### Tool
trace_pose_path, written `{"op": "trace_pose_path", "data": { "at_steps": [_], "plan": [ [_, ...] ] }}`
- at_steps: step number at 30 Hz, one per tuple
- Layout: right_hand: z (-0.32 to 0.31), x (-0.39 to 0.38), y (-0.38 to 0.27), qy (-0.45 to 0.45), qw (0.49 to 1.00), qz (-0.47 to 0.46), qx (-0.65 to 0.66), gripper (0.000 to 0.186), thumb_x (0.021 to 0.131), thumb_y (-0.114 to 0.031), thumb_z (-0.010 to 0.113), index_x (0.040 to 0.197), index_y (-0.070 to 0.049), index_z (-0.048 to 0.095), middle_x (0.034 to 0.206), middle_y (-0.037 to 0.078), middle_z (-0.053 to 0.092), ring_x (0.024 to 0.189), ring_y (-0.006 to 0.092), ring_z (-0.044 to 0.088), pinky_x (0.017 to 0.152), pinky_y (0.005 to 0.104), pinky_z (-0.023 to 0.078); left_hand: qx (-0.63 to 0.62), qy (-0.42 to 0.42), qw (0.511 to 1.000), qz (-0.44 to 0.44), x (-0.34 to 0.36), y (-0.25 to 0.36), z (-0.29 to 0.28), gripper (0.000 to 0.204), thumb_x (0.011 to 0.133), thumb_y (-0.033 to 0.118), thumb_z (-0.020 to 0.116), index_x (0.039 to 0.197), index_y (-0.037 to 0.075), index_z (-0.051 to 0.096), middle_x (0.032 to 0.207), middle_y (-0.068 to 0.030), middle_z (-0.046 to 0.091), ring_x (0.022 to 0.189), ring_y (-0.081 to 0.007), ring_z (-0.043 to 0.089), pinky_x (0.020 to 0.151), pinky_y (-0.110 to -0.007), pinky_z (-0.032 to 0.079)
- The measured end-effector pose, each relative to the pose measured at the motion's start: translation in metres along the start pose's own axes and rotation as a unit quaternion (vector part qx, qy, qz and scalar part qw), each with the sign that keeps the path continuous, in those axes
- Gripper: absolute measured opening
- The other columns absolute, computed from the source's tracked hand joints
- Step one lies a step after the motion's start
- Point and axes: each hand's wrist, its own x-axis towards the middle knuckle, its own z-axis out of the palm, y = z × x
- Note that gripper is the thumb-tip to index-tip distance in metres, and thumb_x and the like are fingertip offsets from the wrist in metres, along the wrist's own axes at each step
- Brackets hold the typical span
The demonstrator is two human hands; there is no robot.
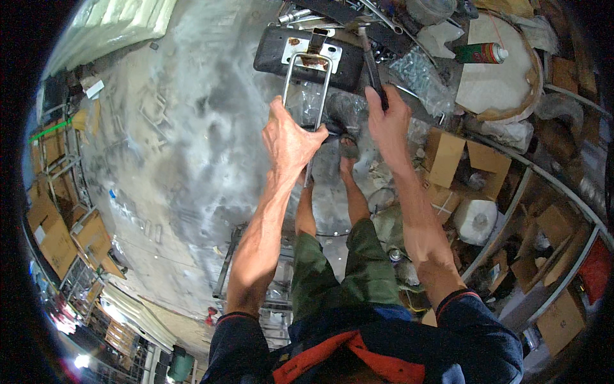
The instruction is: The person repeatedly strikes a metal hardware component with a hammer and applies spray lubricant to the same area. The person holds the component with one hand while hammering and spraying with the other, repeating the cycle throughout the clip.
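Observation:
My left hand (291, 141) grips a bent U-shaped steel bar (326, 83), whose upper end lies over a white metal plate (294, 48) with holes, brown stains and a short upright square tube (318, 40). The plate sits on a dark rectangular pad (272, 57). My right hand (390, 115) is closed on the dark handle of a hammer (369, 57), its head raised near the pad's right side. Loose wrenches and sockets (297, 16) lie just behind the pad, and a clear bag of small hardware (419, 86) is to the right.
A green spray can (480, 54) lies by a round pale board (486, 89). Cardboard boxes (448, 160) and a metal rack (531, 173) line the right. My feet stand on a stained grey floor (179, 128). More cardboard (54, 237) and white wrapped material (105, 32) edge the left.

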Motion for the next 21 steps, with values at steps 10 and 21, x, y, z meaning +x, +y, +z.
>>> {"op": "trace_pose_path", "data": {
  "at_steps": [10,21],
  "plan": [
    [0.002,-0.067,-0.011,-0.025,0.996,0.067,0.055,0.032,0.105,-0.029,0.067,0.108,0.003,0.069,0.072,-0.001,0.059,0.068,0.0068,0.052,0.057,0.0280,0.043,-0.566,-0.371,0.701,-0.224,0.022,-0.053,-0.031,0.051,0.093,0.016,0.079,0.135,0.006,0.052,0.111,-0.0131,0.072,0.092,-0.0259,0.074,0.077,-0.034,0.061],
    [0.009,-0.072,-0.017,-0.033,0.994,0.052,0.087,0.027,0.104,-0.023,0.067,0.112,0.004,0.067,0.074,0.011,0.066,0.065,0.0143,0.061,0.059,0.0349,0.049,0.024,-0.111,0.993,-0.006,-0.011,0.022,-0.014,0.107,0.063,0.026,0.098,0.142,-0.005,0.033,0.120,-0.0305,0.060,0.105,-0.0493,0.067,0.090,-0.054,0.057]
  ]
}}
